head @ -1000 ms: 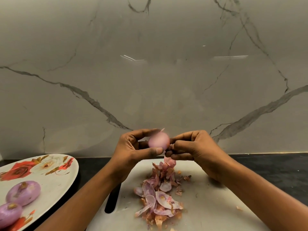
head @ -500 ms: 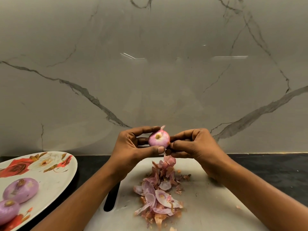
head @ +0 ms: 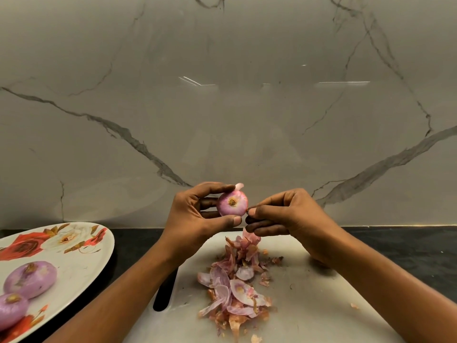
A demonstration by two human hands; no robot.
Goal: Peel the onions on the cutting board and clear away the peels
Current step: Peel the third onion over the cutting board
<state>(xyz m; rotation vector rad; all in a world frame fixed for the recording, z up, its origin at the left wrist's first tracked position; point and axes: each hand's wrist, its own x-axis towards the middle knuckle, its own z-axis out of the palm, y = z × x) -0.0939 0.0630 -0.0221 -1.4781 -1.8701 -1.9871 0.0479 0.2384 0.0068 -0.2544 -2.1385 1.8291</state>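
Onion (head: 232,203) held in the air above the far edge of the cutting board (head: 321,305), root end turned toward you, so its root-to-tip axis runs from you toward the wall. Your left hand (head: 195,216) grips it, thumb underneath and fingers (head: 217,188) curved over the top. Your right hand (head: 284,216) comes in from the right of the board, thumb and forefinger pinched tight at the bulb's right edge on what looks like a small scrap of skin (head: 247,210).

The coming pull looks to run rightward, away from the bulb, and your right hand is the one placed for it. A pale flap (head: 239,186) stands up at the top of the onion, above and left of those pinching tips. Reaching it would probably need a turn of the bulb in your left hand.

Peels (head: 237,288) lie heaped down the middle of the board, directly below your hands and trailing toward you, with a few stray flakes to the right of the heap. On the dark desk (head: 408,243) left of the board, a flowered plate (head: 81,256) holds two peeled onions (head: 31,278), side by side near its front. Nothing has been cleared from the board yet.
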